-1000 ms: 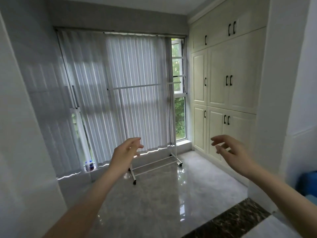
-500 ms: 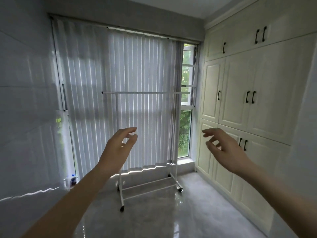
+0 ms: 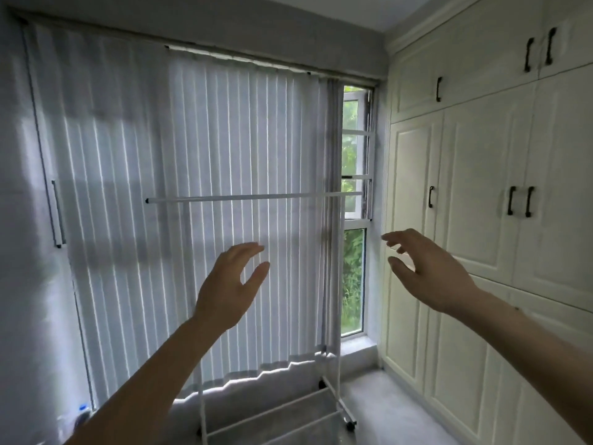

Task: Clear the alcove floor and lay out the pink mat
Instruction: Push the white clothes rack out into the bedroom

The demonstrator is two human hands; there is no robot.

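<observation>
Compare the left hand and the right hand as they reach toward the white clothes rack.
The left hand is raised in front of the vertical blinds, below the rack's top bar; the right hand is in front of the cream cupboard doors, past the bar's right end. The left hand's fingers point up; the right hand's point leftward. Both are open, hold nothing and touch nothing.

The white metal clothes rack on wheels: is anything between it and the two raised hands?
Nothing shows there in the head view: left hand and right hand are open below the white metal clothes rack's top bar, only air between.
</observation>
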